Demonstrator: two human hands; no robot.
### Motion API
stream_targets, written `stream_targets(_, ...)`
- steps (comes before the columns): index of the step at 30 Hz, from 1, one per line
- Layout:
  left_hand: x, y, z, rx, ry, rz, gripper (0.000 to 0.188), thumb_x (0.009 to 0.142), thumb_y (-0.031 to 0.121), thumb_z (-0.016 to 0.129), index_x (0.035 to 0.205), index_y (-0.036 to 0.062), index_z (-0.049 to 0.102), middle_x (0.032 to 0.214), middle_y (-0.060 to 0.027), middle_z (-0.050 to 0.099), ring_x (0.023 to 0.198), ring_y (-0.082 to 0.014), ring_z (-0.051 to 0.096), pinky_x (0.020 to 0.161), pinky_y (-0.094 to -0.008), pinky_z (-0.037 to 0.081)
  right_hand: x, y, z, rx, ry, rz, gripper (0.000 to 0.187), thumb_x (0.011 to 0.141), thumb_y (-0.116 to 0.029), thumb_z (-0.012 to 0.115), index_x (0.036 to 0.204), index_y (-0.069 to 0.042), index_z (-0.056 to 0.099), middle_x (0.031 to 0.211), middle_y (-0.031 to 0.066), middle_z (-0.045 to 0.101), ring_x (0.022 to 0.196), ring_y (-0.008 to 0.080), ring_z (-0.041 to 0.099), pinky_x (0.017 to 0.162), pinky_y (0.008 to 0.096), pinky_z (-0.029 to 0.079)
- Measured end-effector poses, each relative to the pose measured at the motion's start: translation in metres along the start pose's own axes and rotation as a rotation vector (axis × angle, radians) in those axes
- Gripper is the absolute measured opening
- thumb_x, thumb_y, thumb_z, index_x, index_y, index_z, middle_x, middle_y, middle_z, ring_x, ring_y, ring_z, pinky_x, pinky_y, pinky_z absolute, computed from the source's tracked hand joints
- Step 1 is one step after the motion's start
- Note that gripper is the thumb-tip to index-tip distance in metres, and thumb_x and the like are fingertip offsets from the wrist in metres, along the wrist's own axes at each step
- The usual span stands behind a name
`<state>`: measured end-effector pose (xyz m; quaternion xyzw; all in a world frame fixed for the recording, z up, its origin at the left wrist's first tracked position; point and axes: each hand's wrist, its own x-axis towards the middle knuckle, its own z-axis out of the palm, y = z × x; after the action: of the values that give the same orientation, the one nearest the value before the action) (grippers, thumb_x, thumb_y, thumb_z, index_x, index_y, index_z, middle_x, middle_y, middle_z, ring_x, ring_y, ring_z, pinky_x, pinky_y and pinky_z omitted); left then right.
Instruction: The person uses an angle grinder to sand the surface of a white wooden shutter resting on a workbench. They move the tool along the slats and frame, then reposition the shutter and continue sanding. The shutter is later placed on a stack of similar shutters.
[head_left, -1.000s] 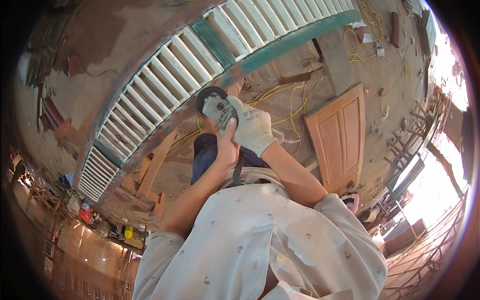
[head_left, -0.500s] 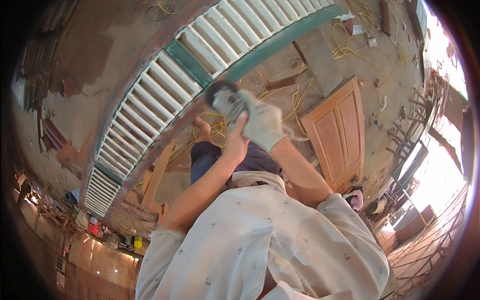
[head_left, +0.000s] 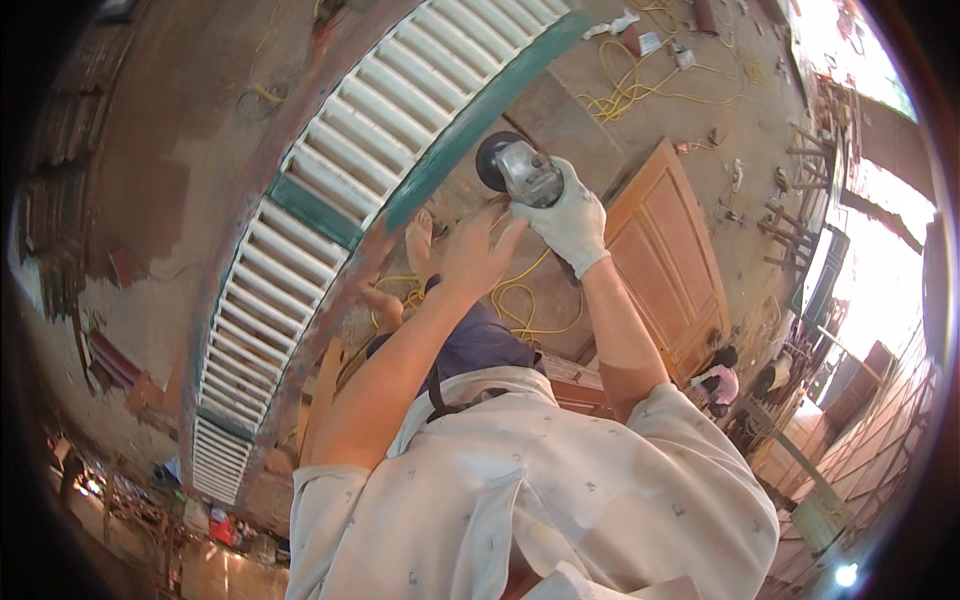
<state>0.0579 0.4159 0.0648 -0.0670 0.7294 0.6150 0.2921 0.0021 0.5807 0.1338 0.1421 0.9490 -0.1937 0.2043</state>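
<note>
grinder moved along louvered shutter, dusty floor, yellow cords, panelled door

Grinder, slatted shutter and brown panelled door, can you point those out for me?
Grinder (head_left: 527, 172): head view, on its grey body.
Slatted shutter (head_left: 314, 212): head view, on a green crossbar between slats.
Brown panelled door (head_left: 670, 258): head view, on its panelled face.
</note>
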Motion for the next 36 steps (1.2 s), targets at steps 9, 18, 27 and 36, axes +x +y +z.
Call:
stream_targets(9, -0.075, -0.096, -0.079, 1.068, 0.066, 0.172, 0.109, 0.089, 0.03, 0.083, 0.17, -0.0064, 0.02, 0.179, -0.0257, 0.018, 0.166, -0.044, 0.018, 0.133, -0.0627, 0.018, -0.035, 0.083, 0.001, 0.601, -0.037, 0.155, 0.077, 0.076, -0.023, 0.094, 0.142, 0.0, 0.061, 0.12, 0.0086, 0.076, 0.11, 0.0169, 0.072, 0.097, 0.0342, 0.058)
stream_targets(18, -0.163, -0.138, -0.098, 1.044, 0.17, -0.028, 0.104, 0.088, 0.023, 0.081, 0.17, -0.0036, 0.023, 0.179, -0.024, 0.022, 0.166, -0.0442, 0.02, 0.133, -0.064, 0.016, -0.051, 0.068, 0.028, 0.876, -0.141, 0.078, 0.066, 0.08, -0.015, 0.095, 0.135, -0.002, 0.062, 0.119, 0.0067, 0.073, 0.104, 0.0127, 0.07, 0.089, 0.0324, 0.06)
stream_targets(27, -0.287, -0.221, -0.135, 1.012, 0.325, -0.214, 0.112, 0.085, 0.018, 0.082, 0.174, 0.0037, 0.014, 0.181, -0.0213, 0.017, 0.167, -0.044, 0.014, 0.132, -0.0677, 0.011, -0.098, -0.011, 0.066, 0.477, -0.226, -0.091, 0.084, 0.072, -0.037, 0.097, 0.143, -0.009, 0.061, 0.122, 0.0127, 0.077, 0.111, 0.0214, 0.075, 0.099, 0.0361, 0.057)
stream_targets(36, -0.427, -0.271, -0.121, 0.818, 0.498, -0.656, 0.096, 0.098, 0.031, 0.07, 0.173, 0.0042, 0.017, 0.182, -0.0183, 0.015, 0.168, -0.0385, 0.014, 0.13, -0.0727, 0.009, -0.195, -0.098, 0.136, -0.035, -0.38, -0.371, 0.09, 0.073, -0.056, 0.087, 0.147, -0.016, 0.057, 0.116, 0.0165, 0.079, 0.106, 0.0349, 0.078, 0.091, 0.0449, 0.06)
